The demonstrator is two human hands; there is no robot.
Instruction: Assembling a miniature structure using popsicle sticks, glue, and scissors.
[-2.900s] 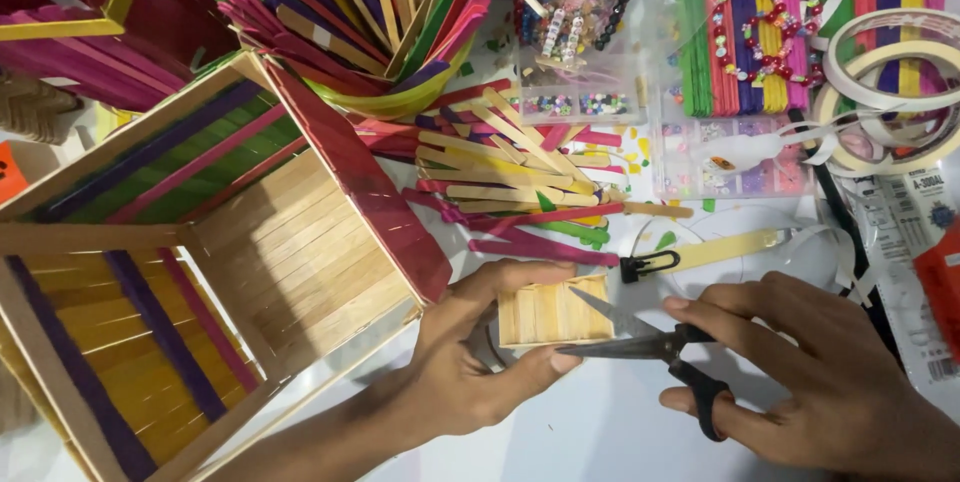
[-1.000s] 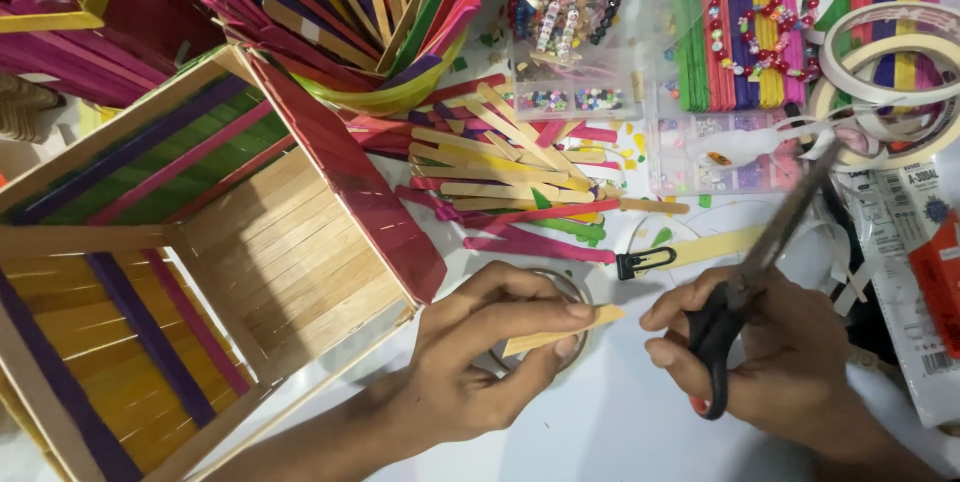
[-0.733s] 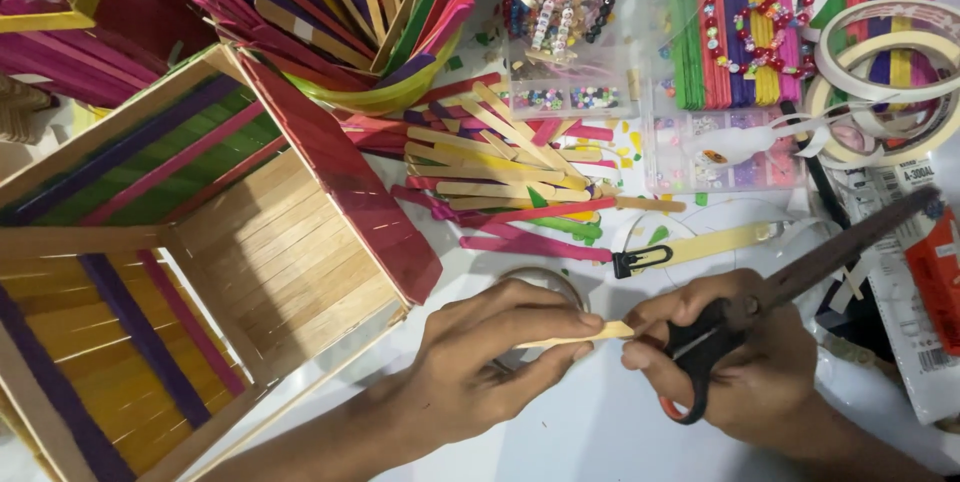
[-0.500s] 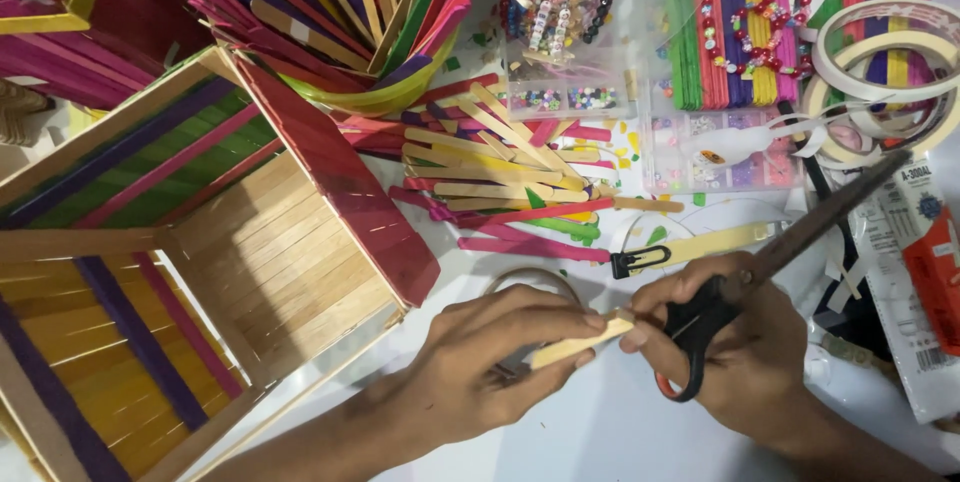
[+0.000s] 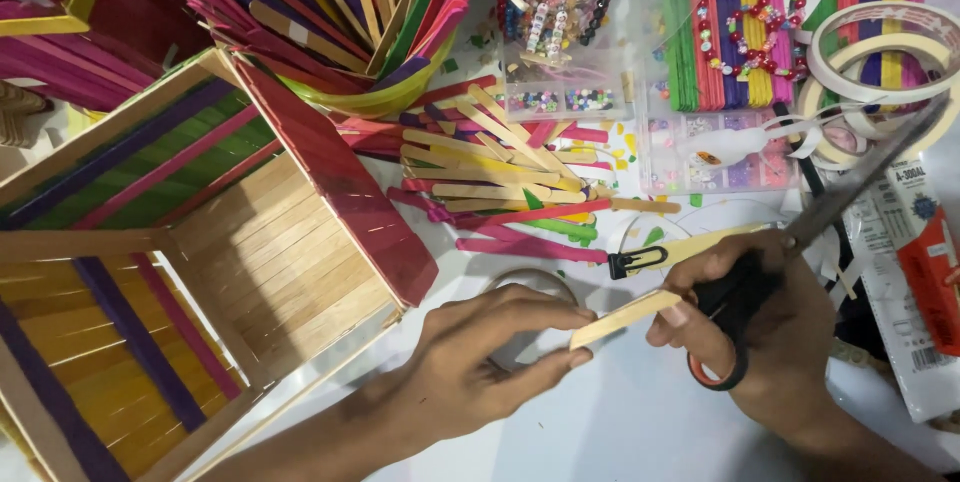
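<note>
a plain wooden craft stick point(image 5: 625, 317) lies nearly flat, pinched at both ends; black-handled scissors point(image 5: 800, 252) point up toward the right, blades closed.

Bare tabletop point(image 5: 620, 422) below hands; stick box point(image 5: 200, 272) blocks left.

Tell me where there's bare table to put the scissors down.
Bare white table shows between the left hand and right hand, toward the near edge. Beyond the hands it is crowded: loose craft sticks, bead box, tape rolls. The stick box fills the left.
</note>
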